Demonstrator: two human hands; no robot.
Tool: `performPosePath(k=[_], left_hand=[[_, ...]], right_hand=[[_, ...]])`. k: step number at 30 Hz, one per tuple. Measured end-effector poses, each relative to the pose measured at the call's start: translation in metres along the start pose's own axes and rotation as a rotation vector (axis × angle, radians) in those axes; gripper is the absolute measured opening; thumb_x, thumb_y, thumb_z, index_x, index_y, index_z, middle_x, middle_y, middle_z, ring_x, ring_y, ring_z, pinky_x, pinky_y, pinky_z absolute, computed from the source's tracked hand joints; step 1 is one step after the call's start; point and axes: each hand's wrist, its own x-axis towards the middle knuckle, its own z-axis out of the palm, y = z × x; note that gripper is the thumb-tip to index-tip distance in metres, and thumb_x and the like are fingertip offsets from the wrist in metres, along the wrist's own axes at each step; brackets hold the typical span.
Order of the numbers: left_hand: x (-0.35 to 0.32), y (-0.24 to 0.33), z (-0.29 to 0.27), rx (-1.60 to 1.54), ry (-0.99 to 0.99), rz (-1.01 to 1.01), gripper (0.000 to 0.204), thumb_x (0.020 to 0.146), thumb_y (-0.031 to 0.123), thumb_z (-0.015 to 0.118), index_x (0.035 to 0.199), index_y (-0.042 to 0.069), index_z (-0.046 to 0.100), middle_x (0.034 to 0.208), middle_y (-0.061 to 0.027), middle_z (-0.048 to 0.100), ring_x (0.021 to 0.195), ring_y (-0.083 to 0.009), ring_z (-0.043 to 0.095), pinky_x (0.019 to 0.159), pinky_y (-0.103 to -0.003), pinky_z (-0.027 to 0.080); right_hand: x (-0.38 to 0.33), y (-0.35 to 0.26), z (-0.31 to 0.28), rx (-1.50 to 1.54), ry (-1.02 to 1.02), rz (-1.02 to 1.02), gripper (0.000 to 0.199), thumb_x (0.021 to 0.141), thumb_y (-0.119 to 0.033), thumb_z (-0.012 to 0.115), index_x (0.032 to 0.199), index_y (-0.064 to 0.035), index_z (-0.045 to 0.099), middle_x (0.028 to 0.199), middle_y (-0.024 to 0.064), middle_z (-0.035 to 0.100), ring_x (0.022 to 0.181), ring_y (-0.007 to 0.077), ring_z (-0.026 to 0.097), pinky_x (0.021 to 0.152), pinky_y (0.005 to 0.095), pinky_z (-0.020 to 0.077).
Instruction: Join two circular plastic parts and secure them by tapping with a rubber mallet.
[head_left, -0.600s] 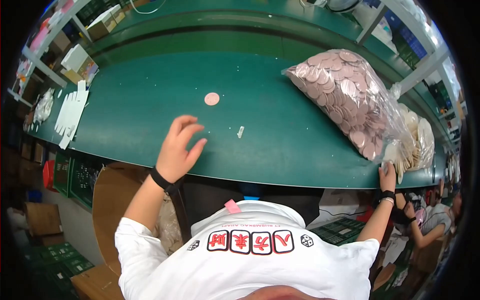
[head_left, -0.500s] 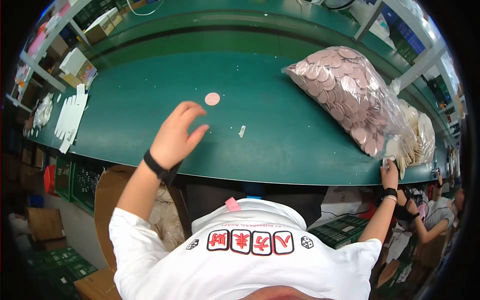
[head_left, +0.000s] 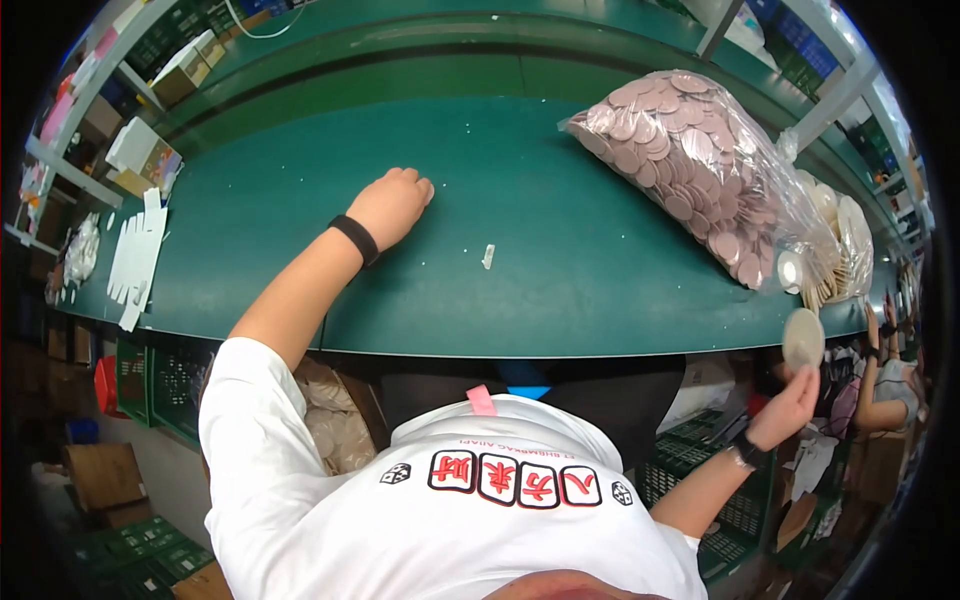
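On the green table, my left hand [head_left: 393, 206] rests with its fingers curled in and pressed together. What lies in or under them is hidden. Past the table's front edge at the right, my right hand [head_left: 788, 410] pinches the lower rim of a flat, pale round disc [head_left: 803, 338], held up on edge. Beyond that disc lies a large clear bag [head_left: 690, 165] full of pinkish round discs. Beside the bag's near end is a second clear bag [head_left: 848, 245] of cream discs, with a pale disc [head_left: 790, 271] next to it.
A small white scrap [head_left: 488, 257] lies mid-table among tiny white specks. At the left are white strips [head_left: 137, 255] and a small box [head_left: 145, 155]. Below the table stand green crates [head_left: 700, 470] and an open carton [head_left: 335, 420]. A co-worker's arm [head_left: 872, 385] shows at the far right.
My left hand has reached forward and closed where a pink disc lay; that disc is now out of sight. My right hand has drawn back from the cream discs, carrying a pale disc.
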Motion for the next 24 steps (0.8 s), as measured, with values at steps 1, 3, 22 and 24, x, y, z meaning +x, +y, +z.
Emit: performPosePath(k=[1, 3, 22, 24], left_hand=[[0.001, 0.002, 0.000, -0.001, -0.006, 0.004, 0.021, 0.098, 0.017, 0.055, 0.106, 0.002, 0.067, 0.106, -0.0184, 0.067, 0.103, -0.0343, 0.064, 0.091, -0.043, 0.055], [0.003, 0.007, -0.001, 0.074, -0.012, 0.027, 0.018, 0.097, 0.014, 0.055, 0.100, 0.002, 0.067, 0.101, -0.0180, 0.068, 0.099, -0.0347, 0.065, 0.087, -0.043, 0.056], [-0.082, 0.079, -0.047, -1.842, 0.226, -0.391, 0.043, 0.099, -0.003, 0.048, 0.142, -0.006, 0.048, 0.124, -0.0164, 0.067, 0.113, -0.0231, 0.066, 0.099, -0.038, 0.058], [-0.084, 0.086, -0.046, -1.924, 0.197, -0.394, 0.047, 0.098, -0.004, 0.049, 0.145, -0.006, 0.044, 0.124, -0.0164, 0.067, 0.114, -0.0225, 0.065, 0.100, -0.037, 0.058]], right_hand=[[-0.022, -0.010, 0.008, 0.074, -0.081, 0.058, 0.032, 0.105, -0.016, 0.057, 0.127, 0.0052, 0.064, 0.116, 0.0117, 0.071, 0.100, 0.0172, 0.067, 0.089, 0.0299, 0.0535], [-0.058, -0.045, 0.038, 0.063, -0.364, -0.045, 0.028, 0.104, -0.011, 0.059, 0.125, 0.0060, 0.065, 0.118, 0.0097, 0.071, 0.102, 0.0137, 0.066, 0.090, 0.0273, 0.0527], [-0.147, -0.085, 0.128, -0.068, -0.946, -0.661, 0.038, 0.084, 0.004, 0.061, 0.121, 0.0010, 0.065, 0.140, 0.0185, 0.059, 0.131, 0.0383, 0.055, 0.106, 0.0462, 0.0445], [-0.149, -0.086, 0.131, -0.090, -0.947, -0.678, 0.040, 0.085, 0.003, 0.058, 0.124, 0.0010, 0.064, 0.142, 0.0179, 0.058, 0.134, 0.0377, 0.053, 0.109, 0.0460, 0.0410]])
